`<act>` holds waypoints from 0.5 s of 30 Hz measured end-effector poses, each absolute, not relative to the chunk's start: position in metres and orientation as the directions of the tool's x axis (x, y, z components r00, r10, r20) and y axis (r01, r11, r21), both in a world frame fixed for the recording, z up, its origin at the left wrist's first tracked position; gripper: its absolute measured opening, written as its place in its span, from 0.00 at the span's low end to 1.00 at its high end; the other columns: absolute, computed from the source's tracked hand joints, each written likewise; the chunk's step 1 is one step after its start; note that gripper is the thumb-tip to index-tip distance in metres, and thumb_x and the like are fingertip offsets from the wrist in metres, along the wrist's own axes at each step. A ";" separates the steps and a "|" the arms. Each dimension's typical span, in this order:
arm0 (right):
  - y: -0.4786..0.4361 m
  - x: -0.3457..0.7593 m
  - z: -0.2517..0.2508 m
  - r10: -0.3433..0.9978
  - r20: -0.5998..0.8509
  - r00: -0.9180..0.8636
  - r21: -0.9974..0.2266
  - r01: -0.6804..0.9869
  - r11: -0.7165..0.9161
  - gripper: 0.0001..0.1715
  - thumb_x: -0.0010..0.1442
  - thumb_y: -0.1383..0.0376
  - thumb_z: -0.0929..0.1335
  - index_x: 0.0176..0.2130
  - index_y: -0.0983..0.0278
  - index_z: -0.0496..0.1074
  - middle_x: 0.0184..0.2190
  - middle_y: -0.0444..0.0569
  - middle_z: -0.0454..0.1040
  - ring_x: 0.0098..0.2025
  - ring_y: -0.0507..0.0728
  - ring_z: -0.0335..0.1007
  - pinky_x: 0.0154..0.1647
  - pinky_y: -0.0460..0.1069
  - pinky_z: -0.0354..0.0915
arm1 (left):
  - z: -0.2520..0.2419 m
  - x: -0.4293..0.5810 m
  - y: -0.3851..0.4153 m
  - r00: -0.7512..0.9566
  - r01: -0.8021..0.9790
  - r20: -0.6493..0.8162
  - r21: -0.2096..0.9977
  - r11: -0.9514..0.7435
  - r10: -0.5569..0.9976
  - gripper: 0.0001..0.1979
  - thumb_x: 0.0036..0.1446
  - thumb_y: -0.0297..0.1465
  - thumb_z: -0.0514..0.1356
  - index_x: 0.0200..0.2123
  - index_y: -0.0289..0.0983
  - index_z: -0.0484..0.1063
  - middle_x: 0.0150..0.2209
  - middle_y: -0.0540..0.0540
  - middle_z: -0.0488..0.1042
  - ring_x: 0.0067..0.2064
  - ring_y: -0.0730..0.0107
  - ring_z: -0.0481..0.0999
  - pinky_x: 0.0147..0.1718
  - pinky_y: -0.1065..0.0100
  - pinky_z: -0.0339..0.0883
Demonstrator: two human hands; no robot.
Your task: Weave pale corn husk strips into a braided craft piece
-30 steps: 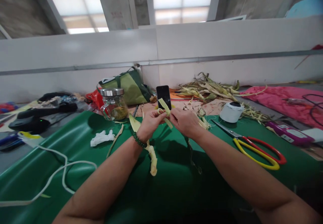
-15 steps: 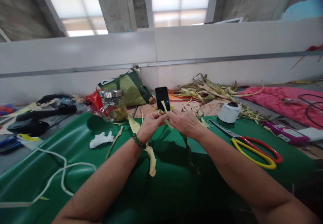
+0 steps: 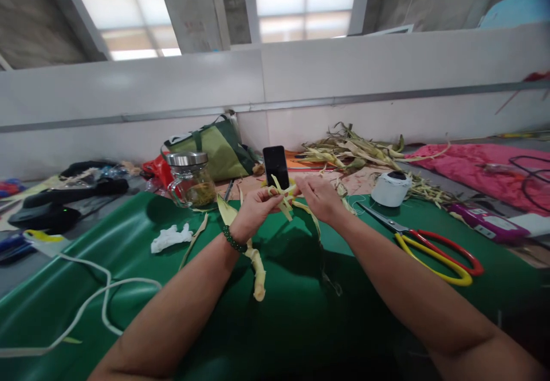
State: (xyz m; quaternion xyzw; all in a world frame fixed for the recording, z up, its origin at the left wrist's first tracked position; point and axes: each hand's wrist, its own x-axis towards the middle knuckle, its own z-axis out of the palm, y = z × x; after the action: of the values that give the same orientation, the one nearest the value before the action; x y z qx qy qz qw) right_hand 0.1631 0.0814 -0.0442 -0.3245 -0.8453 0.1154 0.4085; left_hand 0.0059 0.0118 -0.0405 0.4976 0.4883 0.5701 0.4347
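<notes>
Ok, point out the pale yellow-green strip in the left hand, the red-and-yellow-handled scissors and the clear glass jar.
Pale yellow-green strip [image 3: 286, 211]: head view, its lower end.
Red-and-yellow-handled scissors [image 3: 399, 227]: head view, metal by the pivot.
Clear glass jar [image 3: 193, 183]: head view, glass wall.

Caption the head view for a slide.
Left hand holds pale plant strips, right hand alongside, above a green mat; scissors at right.

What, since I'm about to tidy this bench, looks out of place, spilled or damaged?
Mainly the crumpled white wad on the green mat: it looks like stray litter. The white cord also sprawls loosely across the mat's left side, crossing itself. I see no spill or breakage.
</notes>
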 end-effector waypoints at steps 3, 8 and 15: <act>0.086 0.158 -0.050 0.765 0.364 -0.532 -0.739 0.335 0.584 0.37 0.61 0.44 0.55 0.19 0.65 0.71 0.18 0.47 0.68 0.25 0.52 0.64 0.29 0.47 0.55 | -0.040 0.006 0.010 -0.054 0.089 0.189 0.979 -0.184 0.980 0.15 0.39 0.39 0.69 0.25 0.34 0.74 0.26 0.48 0.77 0.31 0.70 0.75 0.30 0.72 0.67; 0.086 0.151 -0.050 0.821 0.355 -0.447 -0.935 -0.171 0.311 0.24 0.47 0.47 0.70 0.31 0.64 0.76 0.26 0.45 0.72 0.26 0.49 0.62 0.26 0.45 0.58 | -0.042 0.006 0.009 0.033 0.065 0.088 0.994 -0.090 0.996 0.18 0.37 0.41 0.70 0.26 0.33 0.76 0.27 0.47 0.78 0.31 0.69 0.76 0.31 0.72 0.67; 0.070 0.158 -0.041 0.654 0.554 -0.515 -0.812 -0.163 0.560 0.14 0.52 0.55 0.70 0.29 0.64 0.71 0.23 0.43 0.71 0.21 0.47 0.61 0.22 0.44 0.59 | -0.045 0.003 0.011 0.032 -0.020 0.012 1.000 -0.011 0.999 0.18 0.37 0.39 0.70 0.30 0.33 0.77 0.29 0.45 0.79 0.32 0.68 0.77 0.32 0.70 0.68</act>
State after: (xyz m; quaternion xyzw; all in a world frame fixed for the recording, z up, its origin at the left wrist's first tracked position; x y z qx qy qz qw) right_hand 0.1582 0.0701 -0.0411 -0.1632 -0.7513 0.4395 0.4645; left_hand 0.0032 0.0108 -0.0451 0.5061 0.4840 0.4996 0.5099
